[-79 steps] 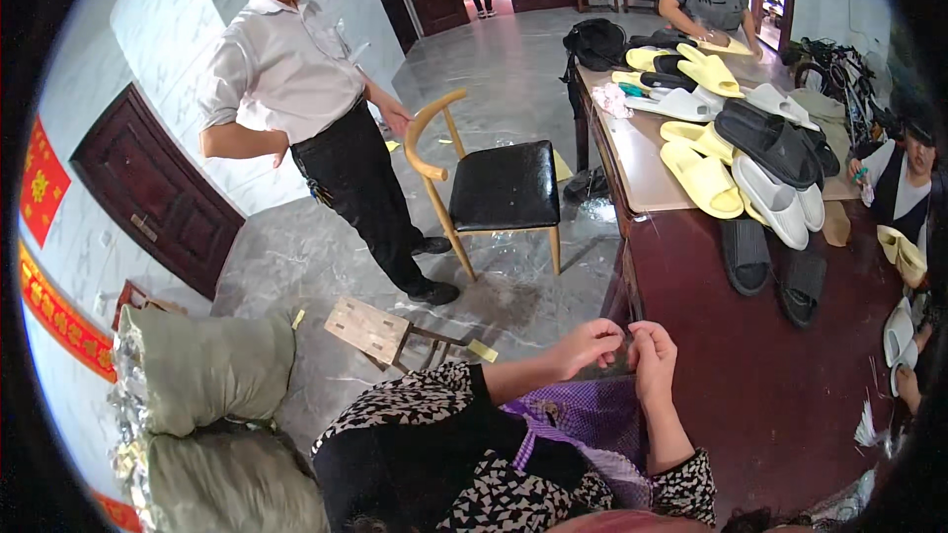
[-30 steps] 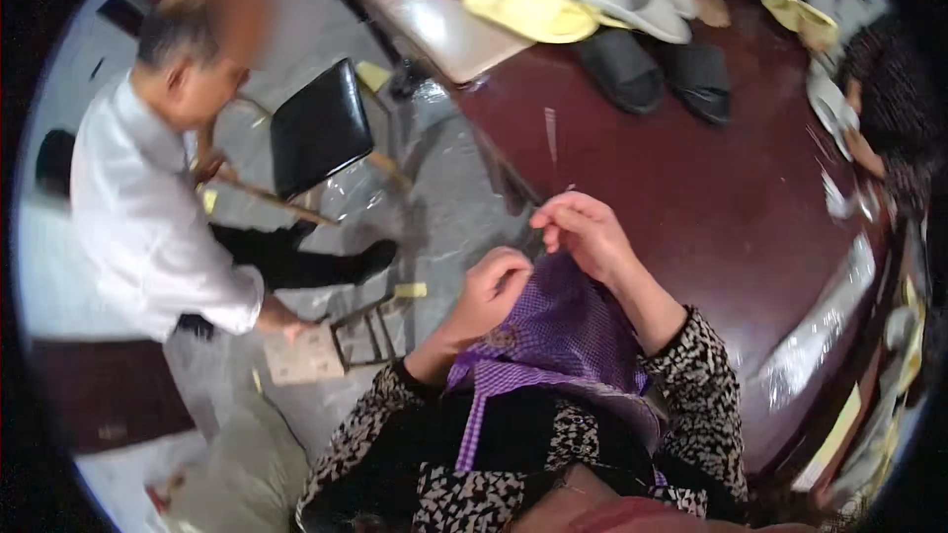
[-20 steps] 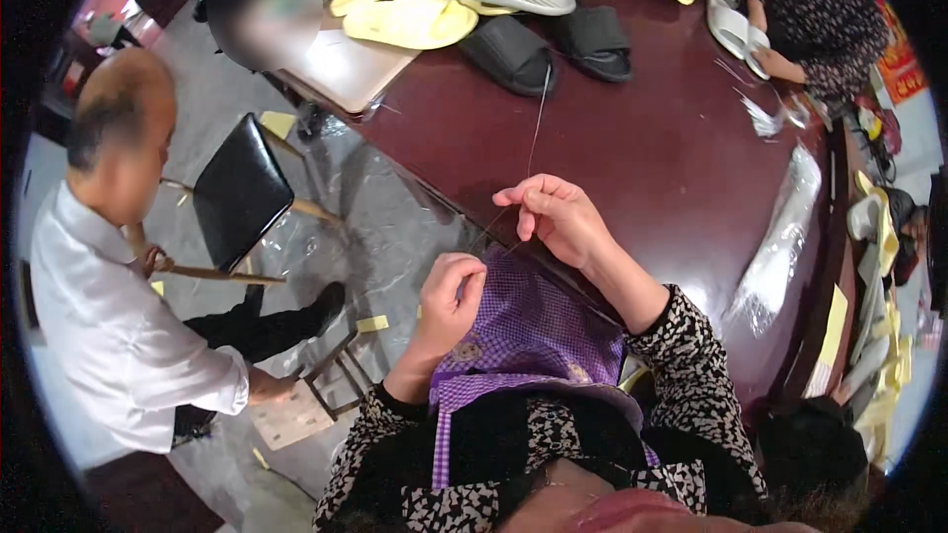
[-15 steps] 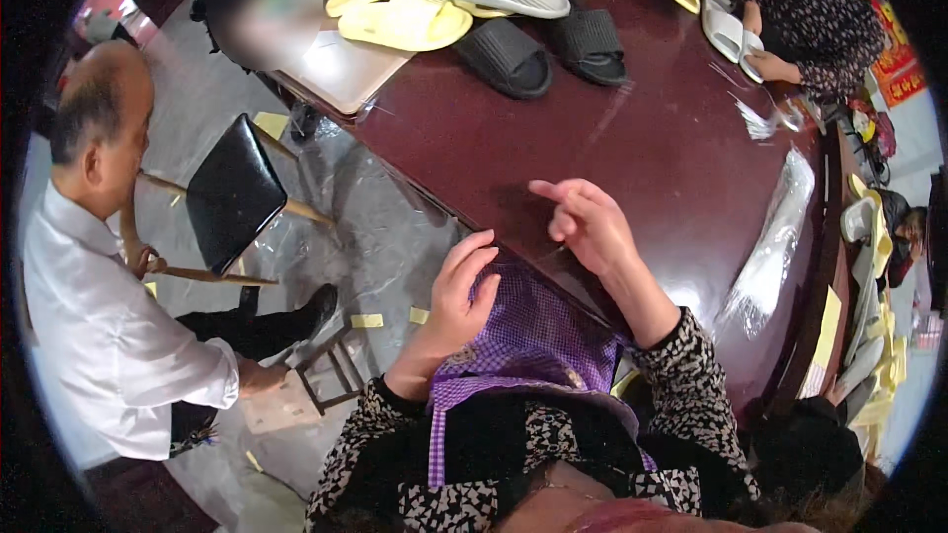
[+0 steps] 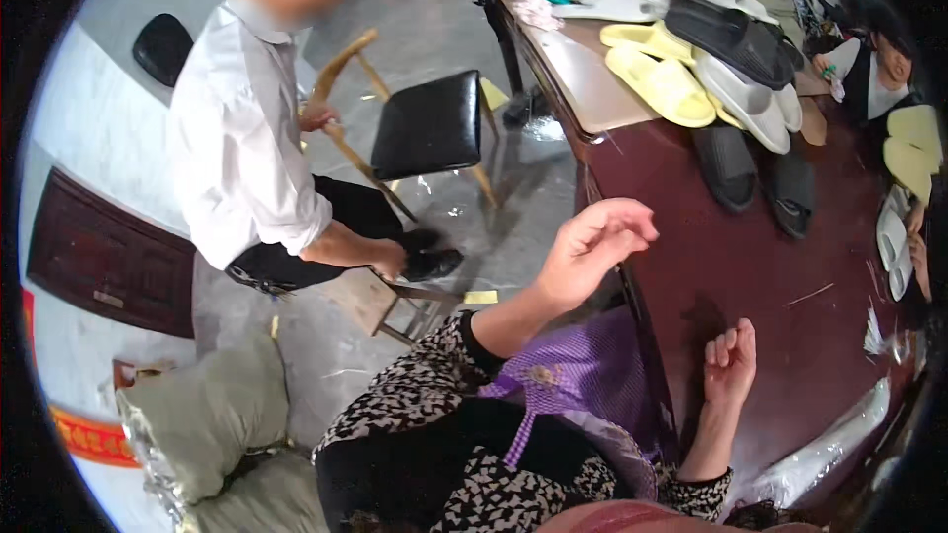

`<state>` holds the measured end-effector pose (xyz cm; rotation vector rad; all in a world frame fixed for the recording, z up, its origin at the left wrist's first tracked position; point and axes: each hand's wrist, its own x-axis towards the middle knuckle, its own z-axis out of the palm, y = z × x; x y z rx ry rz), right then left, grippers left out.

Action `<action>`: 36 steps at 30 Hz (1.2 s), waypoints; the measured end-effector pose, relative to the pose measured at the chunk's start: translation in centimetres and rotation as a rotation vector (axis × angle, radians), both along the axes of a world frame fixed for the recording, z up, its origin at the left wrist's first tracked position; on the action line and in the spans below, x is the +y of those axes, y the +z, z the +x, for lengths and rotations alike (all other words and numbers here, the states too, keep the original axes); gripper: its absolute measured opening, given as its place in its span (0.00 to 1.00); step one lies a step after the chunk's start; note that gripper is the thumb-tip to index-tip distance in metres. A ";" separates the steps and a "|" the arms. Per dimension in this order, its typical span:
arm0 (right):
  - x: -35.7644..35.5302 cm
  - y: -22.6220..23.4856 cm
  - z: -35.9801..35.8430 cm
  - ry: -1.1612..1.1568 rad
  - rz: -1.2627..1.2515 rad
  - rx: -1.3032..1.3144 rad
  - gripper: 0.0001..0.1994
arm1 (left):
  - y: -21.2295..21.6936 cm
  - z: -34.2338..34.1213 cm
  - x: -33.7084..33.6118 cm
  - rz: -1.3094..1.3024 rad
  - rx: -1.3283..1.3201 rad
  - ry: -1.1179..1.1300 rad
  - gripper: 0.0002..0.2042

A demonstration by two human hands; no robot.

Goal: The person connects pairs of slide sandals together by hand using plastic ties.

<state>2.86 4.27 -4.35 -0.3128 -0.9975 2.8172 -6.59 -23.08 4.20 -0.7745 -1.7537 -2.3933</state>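
Note:
My left hand is raised near the table's edge, its fingers bent loosely and apart from the thumb, with nothing held. Over the dark red table is my right hand, fingers curled in and nothing visible in them. Beyond both hands lie a pair of black slide sandals, one slide beside the other. Behind them is a pile with a yellow slide, a white slide and a black slide. A purple checked apron covers my front.
A person in a white shirt sits on a wooden stool at left, a hand on a black-seated chair. Stuffed sacks stand lower left. A clear plastic bundle lies at right. Other people handle slides at the far right.
My view has swung to the left, bringing in more of the seated person and the sacks. My left hand has lifted; my right hand's pointing index finger has curled in.

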 end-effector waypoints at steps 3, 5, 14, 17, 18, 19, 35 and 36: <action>-0.9 0.4 -0.6 0.041 0.014 0.015 0.06 | 6.6 0.0 0.2 0.201 0.100 -0.231 0.09; -1.1 0.7 -0.7 0.050 0.029 0.014 0.05 | 10.5 0.0 1.2 0.418 0.364 -0.522 0.10; -5.3 5.0 -0.5 0.263 -1.155 0.134 0.06 | 13.3 3.7 7.1 0.657 0.098 -0.921 0.11; -6.0 5.3 -0.2 0.302 -1.403 0.198 0.06 | 14.3 4.4 7.7 0.646 0.093 -1.030 0.12; -5.9 4.3 -0.2 0.282 -1.396 0.277 0.06 | 14.9 4.1 7.8 0.651 0.100 -1.080 0.12; -5.7 3.4 -0.2 0.265 -1.385 0.356 0.07 | 15.5 4.4 7.6 0.656 0.109 -1.128 0.12; -1.5 1.9 -2.4 0.087 0.217 -0.021 0.08 | 19.3 4.5 9.5 0.576 0.329 -1.553 0.15; -1.7 1.9 -2.4 0.125 0.120 0.048 0.07 | 19.2 4.5 9.6 0.574 0.302 -1.553 0.15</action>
